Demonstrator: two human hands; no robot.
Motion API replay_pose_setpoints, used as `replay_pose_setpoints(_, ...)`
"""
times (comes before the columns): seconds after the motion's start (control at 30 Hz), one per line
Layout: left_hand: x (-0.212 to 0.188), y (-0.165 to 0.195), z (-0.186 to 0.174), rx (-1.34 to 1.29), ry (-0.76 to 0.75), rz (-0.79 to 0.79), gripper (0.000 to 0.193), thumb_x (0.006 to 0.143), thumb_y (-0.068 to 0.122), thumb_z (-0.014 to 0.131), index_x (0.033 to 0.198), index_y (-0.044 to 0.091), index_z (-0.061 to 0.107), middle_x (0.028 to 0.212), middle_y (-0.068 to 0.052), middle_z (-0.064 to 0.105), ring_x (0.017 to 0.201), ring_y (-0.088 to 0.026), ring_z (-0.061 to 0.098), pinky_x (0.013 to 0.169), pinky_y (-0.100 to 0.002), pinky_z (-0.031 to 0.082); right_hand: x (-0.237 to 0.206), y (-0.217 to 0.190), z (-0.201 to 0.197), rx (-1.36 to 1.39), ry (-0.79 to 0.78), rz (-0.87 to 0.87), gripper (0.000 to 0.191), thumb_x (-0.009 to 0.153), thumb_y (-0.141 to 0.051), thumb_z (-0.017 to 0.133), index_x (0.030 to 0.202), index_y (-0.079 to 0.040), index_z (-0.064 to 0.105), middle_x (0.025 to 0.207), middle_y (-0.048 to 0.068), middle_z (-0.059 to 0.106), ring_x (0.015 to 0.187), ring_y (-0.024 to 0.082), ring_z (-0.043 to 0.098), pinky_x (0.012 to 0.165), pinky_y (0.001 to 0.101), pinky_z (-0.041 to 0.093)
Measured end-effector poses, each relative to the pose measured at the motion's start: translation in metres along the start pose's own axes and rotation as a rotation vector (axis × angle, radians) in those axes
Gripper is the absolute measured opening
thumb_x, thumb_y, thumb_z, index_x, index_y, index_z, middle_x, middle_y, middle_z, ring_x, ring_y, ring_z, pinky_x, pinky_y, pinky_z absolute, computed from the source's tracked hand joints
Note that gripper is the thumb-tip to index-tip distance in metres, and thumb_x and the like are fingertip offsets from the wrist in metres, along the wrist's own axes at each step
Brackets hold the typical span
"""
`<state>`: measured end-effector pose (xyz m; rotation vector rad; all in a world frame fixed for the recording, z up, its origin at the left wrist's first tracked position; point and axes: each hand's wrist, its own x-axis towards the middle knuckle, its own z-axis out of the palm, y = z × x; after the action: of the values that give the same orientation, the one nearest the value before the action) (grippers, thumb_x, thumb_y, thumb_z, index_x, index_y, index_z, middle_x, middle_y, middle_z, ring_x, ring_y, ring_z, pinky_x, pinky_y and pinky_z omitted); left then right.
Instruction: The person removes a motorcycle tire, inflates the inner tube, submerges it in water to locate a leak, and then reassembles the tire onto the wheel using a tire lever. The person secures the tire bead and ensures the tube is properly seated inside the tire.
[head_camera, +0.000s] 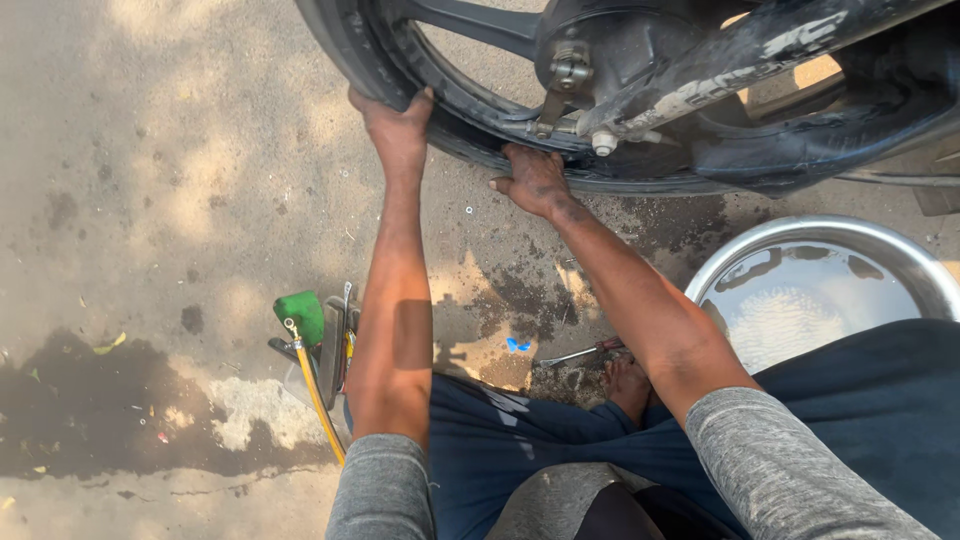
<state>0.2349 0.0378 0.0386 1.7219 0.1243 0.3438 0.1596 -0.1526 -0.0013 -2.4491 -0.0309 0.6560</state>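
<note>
A black motorcycle wheel (480, 20) with its tyre (350, 50) fills the top of the head view. My left hand (396, 125) grips the tyre's outer edge at the left. My right hand (535, 180) presses against the tyre's lower rim, fingers curled under it. Both forearms reach forward from grey sleeves. A metal brake lever and bolt (570, 75) sit near the hub, just above my right hand.
A shiny steel basin of water (720, 270) stands at the right. A green-tipped tool with a yellow hose (305, 330) lies by my left arm. A screwdriver (580, 352) lies on the stained concrete near my bare foot (628, 385). A wet patch (90, 410) darkens the lower left.
</note>
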Motion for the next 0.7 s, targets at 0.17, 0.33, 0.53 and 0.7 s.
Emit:
replay_pose_setpoints(0.17, 0.042, 0.055, -0.030, 0.252, -0.078, 0.215, 0.118, 0.082, -0.002, 0.080, 0.157, -0.002, -0.010, 0.159, -0.033, 0.030, 0.149, -0.051, 0.036, 0.128, -0.059, 0.025, 0.035, -0.055, 0.002, 0.141, 0.114, -0.171, 0.087, 0.086, -0.051, 0.069, 0.154, -0.007, 0.037, 0.155, 0.016, 0.047, 0.146, 0.030, 0.042, 0.116, 0.0544, 0.028)
replay_pose_setpoints(0.33, 0.083, 0.110, -0.051, 0.546, -0.168, 0.746, 0.105, 0.082, -0.009, 0.077, 0.157, 0.011, 0.007, 0.160, -0.021, 0.034, 0.156, -0.038, 0.035, 0.136, -0.050, 0.025, 0.065, -0.108, -0.014, 0.765, 0.105, -0.441, 0.087, 0.084, -0.049, 0.070, 0.150, 0.002, 0.043, 0.140, 0.023, 0.065, 0.132, 0.031, 0.065, 0.111, 0.0410, 0.051)
replay_pose_setpoints(0.53, 0.080, 0.117, -0.033, 0.407, -0.243, 0.745, 0.109, 0.084, -0.012, 0.073, 0.161, 0.010, -0.001, 0.167, -0.020, 0.023, 0.162, -0.037, 0.027, 0.139, -0.046, 0.022, 0.014, -0.092, 0.005, 0.838, 0.574, -0.474, 0.060, 0.097, -0.029, 0.068, 0.146, 0.002, 0.052, 0.147, 0.024, 0.059, 0.138, 0.036, 0.053, 0.115, 0.0448, 0.043)
replay_pose_setpoints(0.7, 0.086, 0.105, -0.031, 0.421, -0.193, 0.740, 0.101, 0.085, -0.005, 0.075, 0.157, 0.006, 0.005, 0.162, -0.021, 0.026, 0.157, -0.038, 0.030, 0.135, -0.046, 0.026, -0.057, -0.010, 0.031, 1.210, 1.023, 0.054, 0.041, 0.095, -0.040, 0.075, 0.106, -0.004, 0.057, 0.098, 0.007, 0.059, 0.093, 0.019, 0.057, 0.084, 0.0323, 0.052)
